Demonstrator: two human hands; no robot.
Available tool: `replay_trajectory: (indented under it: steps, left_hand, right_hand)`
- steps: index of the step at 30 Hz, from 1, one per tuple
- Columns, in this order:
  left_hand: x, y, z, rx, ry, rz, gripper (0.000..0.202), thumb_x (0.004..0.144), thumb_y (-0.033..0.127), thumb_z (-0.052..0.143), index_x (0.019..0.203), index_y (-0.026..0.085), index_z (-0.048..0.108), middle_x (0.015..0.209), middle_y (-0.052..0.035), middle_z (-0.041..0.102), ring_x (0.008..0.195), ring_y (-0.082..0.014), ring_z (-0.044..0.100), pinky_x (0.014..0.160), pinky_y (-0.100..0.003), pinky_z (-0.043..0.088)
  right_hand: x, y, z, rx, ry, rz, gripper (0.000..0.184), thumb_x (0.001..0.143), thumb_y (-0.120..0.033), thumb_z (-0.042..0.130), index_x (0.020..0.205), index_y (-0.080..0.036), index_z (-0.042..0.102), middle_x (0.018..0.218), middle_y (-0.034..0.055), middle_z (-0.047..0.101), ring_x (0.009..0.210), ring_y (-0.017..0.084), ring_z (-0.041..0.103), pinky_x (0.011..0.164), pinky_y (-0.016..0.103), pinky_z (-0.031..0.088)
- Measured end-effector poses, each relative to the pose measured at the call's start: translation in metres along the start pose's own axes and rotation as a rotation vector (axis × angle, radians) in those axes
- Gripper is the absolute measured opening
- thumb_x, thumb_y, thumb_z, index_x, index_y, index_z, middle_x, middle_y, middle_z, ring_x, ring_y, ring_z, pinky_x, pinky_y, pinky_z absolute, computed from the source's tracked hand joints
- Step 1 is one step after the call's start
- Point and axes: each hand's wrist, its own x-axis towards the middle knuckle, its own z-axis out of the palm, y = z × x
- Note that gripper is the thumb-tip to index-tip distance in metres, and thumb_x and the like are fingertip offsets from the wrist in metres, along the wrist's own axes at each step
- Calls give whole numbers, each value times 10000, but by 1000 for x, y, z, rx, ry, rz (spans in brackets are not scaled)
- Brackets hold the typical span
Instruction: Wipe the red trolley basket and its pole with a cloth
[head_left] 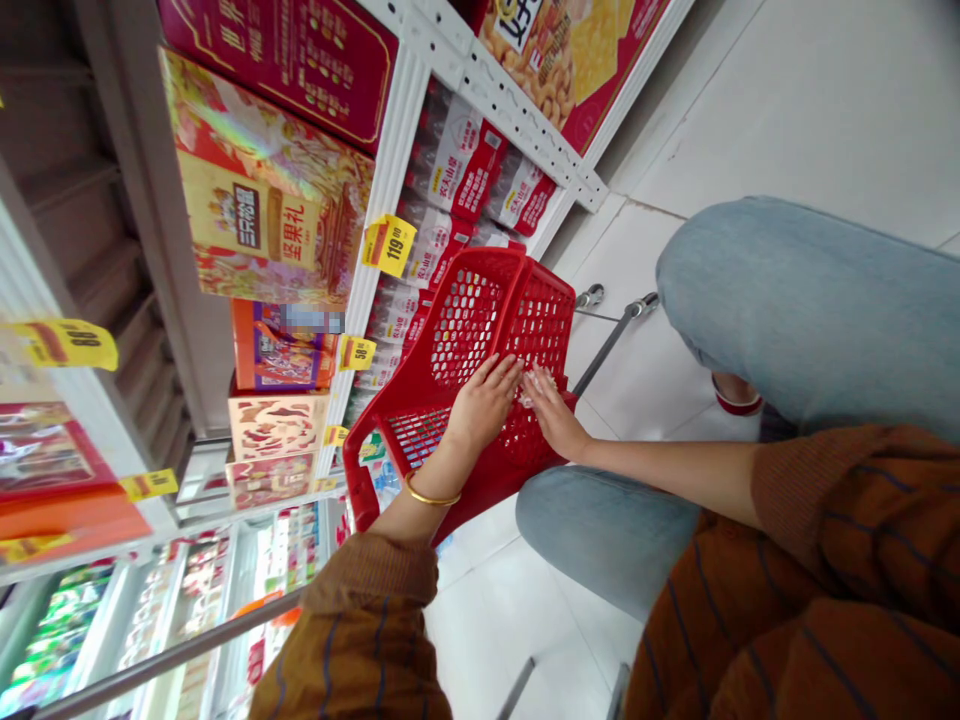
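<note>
A red plastic shopping cart (525, 300) with perforated walls stands in front of my knees, tipped over in this sideways view. My left hand (486, 395), with a gold bangle (433, 492) on its wrist, lies over the cart with fingers stretched out. Close beside it, my right hand (553, 412) reaches in from the other side, its fingers nearly straight. Under those fingertips shows a small crumpled whitish thing (526, 400), mostly covered, whose kind I cannot make out. The fingertips of both hands almost meet.
Shelves hold nut gift boxes (274, 180) and packs of bottled water (457, 150). A yellow price tag (389, 245) juts from the shelf edge. Casters (643, 304) on a metal bar rest on the tiled floor (780, 120). My bent knee (697, 250) is near them.
</note>
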Motion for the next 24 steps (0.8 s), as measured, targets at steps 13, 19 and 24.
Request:
replay_trajectory:
  steps: [13, 19, 24]
  left_hand:
    - [-24, 16, 5, 10, -12, -56, 484, 947, 182, 333, 1414, 71, 394, 1529, -93, 308, 1441, -223, 219, 1213, -420, 135]
    - [-30, 17, 8, 0, -14, -61, 478, 945, 187, 339, 1409, 96, 410, 1525, -79, 318, 1437, -206, 235, 1211, -407, 154]
    - [-31, 16, 5, -1, -24, -50, 480, 943, 174, 332, 1409, 91, 408, 1517, -80, 335, 1437, -206, 233, 1211, -403, 160]
  right_hand:
    - [56, -7, -26, -19, 272, 91, 552, 982, -229, 264, 1505, -349, 131, 1603, -35, 27, 1469, 177, 88, 1198, 468, 196]
    - [57, -16, -10, -33, 214, 78, 617, 964, -149, 240, 1508, -370, 50, 1603, -48, -24, 1473, 191, 10, 1199, 506, 144]
    - [21, -15, 1, -9, 90, 3, 640, 961, -116, 248, 1503, -382, 35, 1604, -41, -22, 1471, 196, -7, 1199, 512, 123]
